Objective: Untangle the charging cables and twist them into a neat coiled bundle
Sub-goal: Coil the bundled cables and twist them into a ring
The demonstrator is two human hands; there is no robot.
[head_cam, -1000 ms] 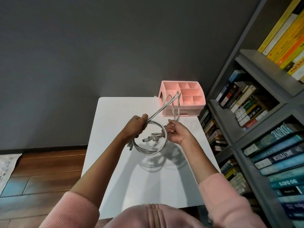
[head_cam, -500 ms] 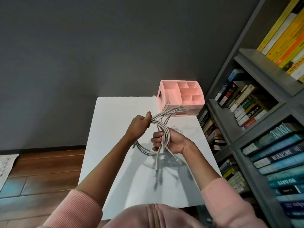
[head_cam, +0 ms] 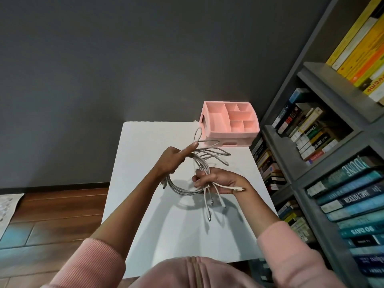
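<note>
Several white charging cables (head_cam: 182, 189) form a loose round coil held above the white table (head_cam: 145, 146). My left hand (head_cam: 169, 161) grips the coil's upper left side, its index finger stretched out toward the far loops (head_cam: 209, 155). My right hand (head_cam: 218, 179) grips the coil's right side in a fist. Several plug ends (head_cam: 209, 213) hang down from that fist, and one plug (head_cam: 239, 189) lies across my right wrist. Loose cable loops stick out beyond my left hand toward the pink box.
A pink organiser box (head_cam: 230, 123) with several compartments stands at the table's far right corner. A grey bookshelf (head_cam: 311, 163) full of books runs along the right side. Wooden floor (head_cam: 52, 215) lies to the left, a dark wall behind.
My left index finger has straightened out. The plug ends have dropped lower out of my right fist, and the far loops have flattened and spread to the right.
</note>
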